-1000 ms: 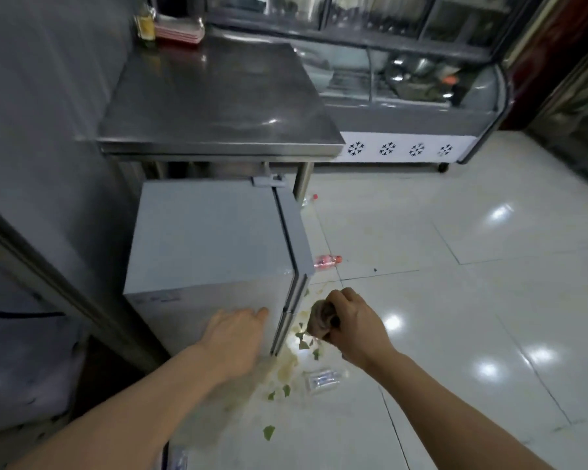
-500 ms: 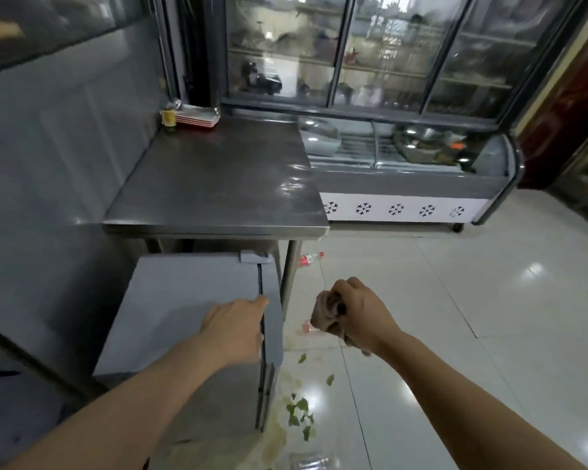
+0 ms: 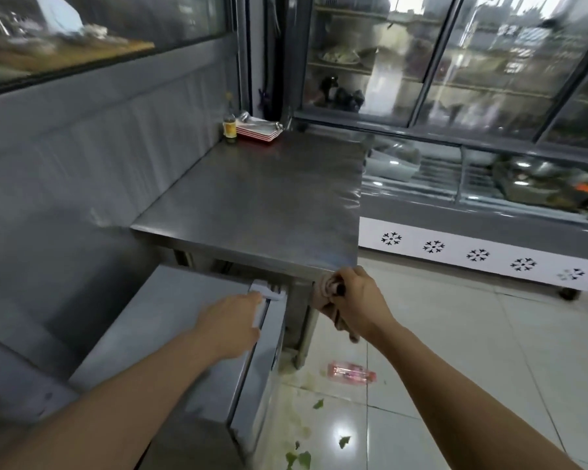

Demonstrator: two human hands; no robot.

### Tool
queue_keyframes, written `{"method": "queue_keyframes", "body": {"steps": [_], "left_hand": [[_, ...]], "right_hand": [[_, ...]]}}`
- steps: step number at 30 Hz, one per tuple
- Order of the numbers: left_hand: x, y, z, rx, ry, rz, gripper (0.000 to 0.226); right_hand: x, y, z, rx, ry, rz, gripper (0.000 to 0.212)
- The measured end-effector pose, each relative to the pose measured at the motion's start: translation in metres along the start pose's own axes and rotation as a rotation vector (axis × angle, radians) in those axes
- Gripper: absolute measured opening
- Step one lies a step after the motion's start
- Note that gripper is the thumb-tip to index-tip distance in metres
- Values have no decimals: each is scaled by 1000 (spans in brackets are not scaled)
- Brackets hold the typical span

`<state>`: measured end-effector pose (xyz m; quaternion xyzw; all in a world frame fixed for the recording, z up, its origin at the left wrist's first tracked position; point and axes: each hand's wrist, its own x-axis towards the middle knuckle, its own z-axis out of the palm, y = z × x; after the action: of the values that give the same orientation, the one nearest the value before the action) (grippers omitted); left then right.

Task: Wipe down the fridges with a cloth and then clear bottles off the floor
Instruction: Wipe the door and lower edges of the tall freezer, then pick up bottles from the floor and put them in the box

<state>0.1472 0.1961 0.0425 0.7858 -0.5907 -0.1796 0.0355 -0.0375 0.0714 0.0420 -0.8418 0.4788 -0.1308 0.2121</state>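
A low grey fridge (image 3: 170, 337) stands under the steel table at the lower left. My left hand (image 3: 231, 322) lies flat on its top near the front right edge, fingers stretched toward the hinge. My right hand (image 3: 357, 303) is closed around a bunched brownish cloth (image 3: 326, 290), held in the air right at the table's near corner. A pink-labelled plastic bottle (image 3: 352, 372) lies on its side on the floor tiles below my right hand. A glass-topped display fridge (image 3: 472, 245) with snowflake marks stands at the back right.
The steel table (image 3: 269, 198) overhangs the low fridge; a small bottle (image 3: 230, 127) and stacked red-rimmed trays (image 3: 258, 130) sit at its far corner. Green leaf scraps (image 3: 343, 442) and a wet smear lie on the white floor tiles. Glass cabinets (image 3: 455, 62) line the back wall.
The view has tilted up and moved forward. My right hand with the cloth rose to the table's corner. My left hand slid forward along the fridge top toward the hinge.
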Motion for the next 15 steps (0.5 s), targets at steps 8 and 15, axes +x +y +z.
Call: {"method": "queue_keyframes", "body": {"steps": [8, 15], "left_hand": [[93, 1, 1, -48, 54, 16, 42], [153, -7, 18, -52, 174, -4, 41]], "right_hand": [[94, 11, 12, 110, 120, 13, 22], [169, 29, 47, 5, 326, -28, 33]]}}
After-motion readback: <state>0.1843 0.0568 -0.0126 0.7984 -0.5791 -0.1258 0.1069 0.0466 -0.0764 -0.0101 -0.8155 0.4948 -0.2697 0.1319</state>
